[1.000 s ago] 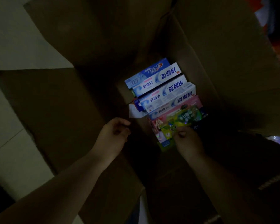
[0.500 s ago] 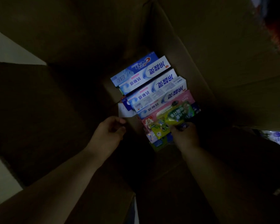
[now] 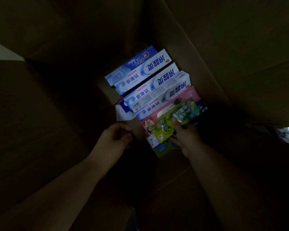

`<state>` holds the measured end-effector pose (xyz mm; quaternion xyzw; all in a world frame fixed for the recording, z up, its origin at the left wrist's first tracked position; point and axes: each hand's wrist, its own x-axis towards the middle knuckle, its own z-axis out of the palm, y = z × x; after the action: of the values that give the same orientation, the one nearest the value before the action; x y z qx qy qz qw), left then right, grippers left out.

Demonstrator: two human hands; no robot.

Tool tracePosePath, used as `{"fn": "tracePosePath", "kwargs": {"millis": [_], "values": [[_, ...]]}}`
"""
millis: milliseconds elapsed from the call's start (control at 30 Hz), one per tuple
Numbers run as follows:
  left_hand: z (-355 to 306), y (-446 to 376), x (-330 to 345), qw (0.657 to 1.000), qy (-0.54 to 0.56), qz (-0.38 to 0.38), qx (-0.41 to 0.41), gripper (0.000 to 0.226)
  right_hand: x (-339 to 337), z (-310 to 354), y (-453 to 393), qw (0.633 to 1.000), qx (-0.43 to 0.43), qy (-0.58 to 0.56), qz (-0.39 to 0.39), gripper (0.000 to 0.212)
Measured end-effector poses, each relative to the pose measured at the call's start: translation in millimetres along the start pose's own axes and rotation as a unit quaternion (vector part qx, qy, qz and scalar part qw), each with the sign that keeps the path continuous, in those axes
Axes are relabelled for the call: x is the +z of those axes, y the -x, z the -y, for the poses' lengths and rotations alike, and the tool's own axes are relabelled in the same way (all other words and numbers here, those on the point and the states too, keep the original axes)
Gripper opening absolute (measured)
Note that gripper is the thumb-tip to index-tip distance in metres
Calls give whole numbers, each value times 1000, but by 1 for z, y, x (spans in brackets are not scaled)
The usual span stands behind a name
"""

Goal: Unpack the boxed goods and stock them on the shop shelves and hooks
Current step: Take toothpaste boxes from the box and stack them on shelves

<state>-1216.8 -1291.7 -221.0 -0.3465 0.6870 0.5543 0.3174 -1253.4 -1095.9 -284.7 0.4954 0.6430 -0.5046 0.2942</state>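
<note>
Unpacking step: inside the carton, the right hand pinches the green toothpaste box, needing a lift; the left hand hangs loosely curled, holding nothing.

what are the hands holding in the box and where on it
The right hand pinches the green toothpaste box at its near long edge, about mid-length, thumb on its face. The left hand holds nothing, its fingers loosely curled beside the row.

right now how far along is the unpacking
Done: the cardboard carton stands open. In hand: the right hand pinches the green toothpaste box atop the stack; the left hand hovers empty. Left: the white and blue toothpaste boxes remain inside; no shelves show.
</note>
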Motion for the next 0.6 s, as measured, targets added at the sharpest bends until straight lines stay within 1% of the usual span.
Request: {"fn": "tracePosePath", "kwargs": {"millis": [33,133,267,333,433,500,567,600], "values": [[1,0,1,1000,-4,2,2,17,-1,-3,-1,1000,-9,2,-4,41],[3,0,4,1000,-9,-4,6,16,-1,-6,-1,1000,-18,16,-17,46],[0,2,9,1000,-13,-1,11,14,-3,-7,-2,999,-17,20,-27,44],[-1,3,13,1000,-15,-1,13,13,-3,-9,0,999,-8,24,-30,46],[0,6,15,1000,-24,2,18,13,-1,-11,5,1000,-4,11,-21,49],[-1,9,16,999,-32,-1,34,12,1,-10,19,1000,-9,-7,19,41],[-7,14,17,998,-17,-10,62,11,2,-9,38,995,-10,-37,95,32],[-11,16,18,997,-2,-15,77,13,2,-8,49,989,-11,-51,137,30]]}}
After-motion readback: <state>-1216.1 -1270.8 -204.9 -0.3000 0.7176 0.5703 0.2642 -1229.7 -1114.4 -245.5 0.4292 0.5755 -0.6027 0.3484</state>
